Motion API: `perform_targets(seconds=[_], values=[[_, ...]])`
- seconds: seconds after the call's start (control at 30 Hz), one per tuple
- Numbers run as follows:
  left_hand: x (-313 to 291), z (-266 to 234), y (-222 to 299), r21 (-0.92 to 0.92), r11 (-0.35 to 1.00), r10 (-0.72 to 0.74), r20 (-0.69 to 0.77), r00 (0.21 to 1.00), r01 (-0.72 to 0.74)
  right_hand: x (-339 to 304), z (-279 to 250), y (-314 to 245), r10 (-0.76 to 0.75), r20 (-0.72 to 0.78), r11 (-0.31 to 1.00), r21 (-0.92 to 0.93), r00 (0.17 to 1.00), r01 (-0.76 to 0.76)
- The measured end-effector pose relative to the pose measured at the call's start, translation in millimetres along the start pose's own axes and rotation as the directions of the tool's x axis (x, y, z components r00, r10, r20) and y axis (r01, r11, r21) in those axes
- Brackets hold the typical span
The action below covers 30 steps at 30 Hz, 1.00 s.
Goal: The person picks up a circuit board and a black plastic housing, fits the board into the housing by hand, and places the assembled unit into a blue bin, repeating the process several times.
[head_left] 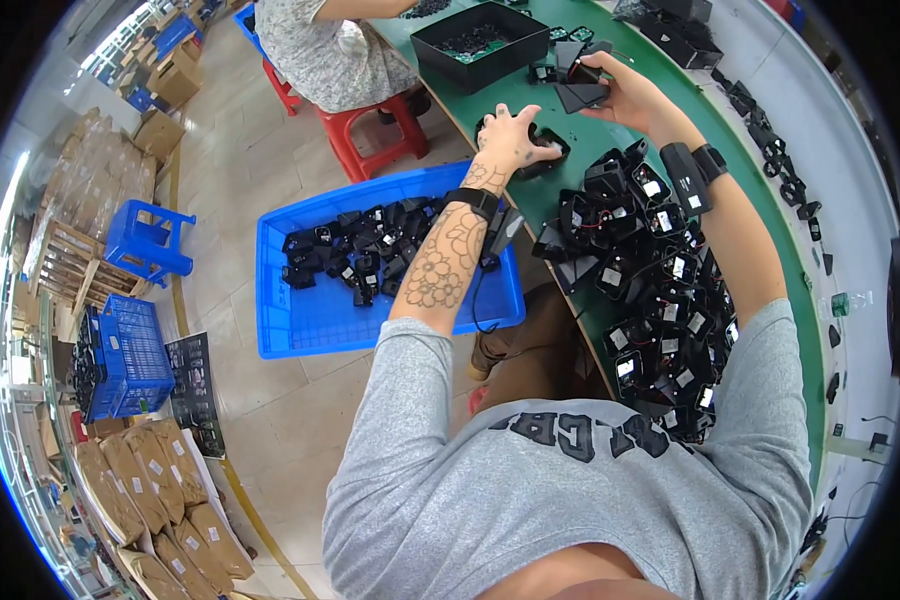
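Note:
My right hand (630,98) is closed on a black plastic housing (582,97) with an angled, flared edge, held above the green table (587,135). My left hand (511,140) reaches to the table's left edge with its fingers spread. Beneath that hand is a dark object (548,160), mostly covered, so its kind is unclear. On the table below my right hand lies a large heap of black housings (660,275) with red and black wires and white labels. More black parts (370,250) are piled in the blue plastic bin to the left.
The blue bin (395,343) stands against the table's left side. A black box (540,52) of small parts sits farther up the table, beside a seated person on a red stool (375,145). Loose black pieces line the right edge. A blue stool (150,240) and cartons stand left.

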State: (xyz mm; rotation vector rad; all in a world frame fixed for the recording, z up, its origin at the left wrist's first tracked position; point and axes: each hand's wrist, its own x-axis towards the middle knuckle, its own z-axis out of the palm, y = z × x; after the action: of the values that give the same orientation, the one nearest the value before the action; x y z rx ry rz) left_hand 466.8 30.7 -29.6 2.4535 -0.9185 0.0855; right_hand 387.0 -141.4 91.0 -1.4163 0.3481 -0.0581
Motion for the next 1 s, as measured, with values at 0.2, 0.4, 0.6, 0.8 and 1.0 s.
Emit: perform_targets(seconds=[0.2,0.4,0.6,0.8,1.0], values=[[-1,0,8,0.027,0.996,0.083,0.158,0.984,-0.089,-4,-8,1,0.017,-0.02,1.0,0.016,1.0,-0.017],[-3,21,20,0.144,0.989,0.035,0.043,0.998,-0.041,-3,-22,8,0.018,-0.041,1.0,0.01,0.999,-0.018],[5,31,15,0.113,0.991,-0.067,-0.083,0.994,0.076,-1,-28,13,0.029,-0.052,0.999,0.034,0.998,-0.027],[12,28,-5,0.034,0.998,-0.051,-0.021,0.998,0.052,-12,-29,13,0.04,-0.047,0.999,0.026,0.998,-0.039],[5,25,-29,-0.165,0.986,-0.052,-0.141,0.989,0.028,-22,-6,9,-0.006,0.026,1.0,0.003,1.0,0.006]])
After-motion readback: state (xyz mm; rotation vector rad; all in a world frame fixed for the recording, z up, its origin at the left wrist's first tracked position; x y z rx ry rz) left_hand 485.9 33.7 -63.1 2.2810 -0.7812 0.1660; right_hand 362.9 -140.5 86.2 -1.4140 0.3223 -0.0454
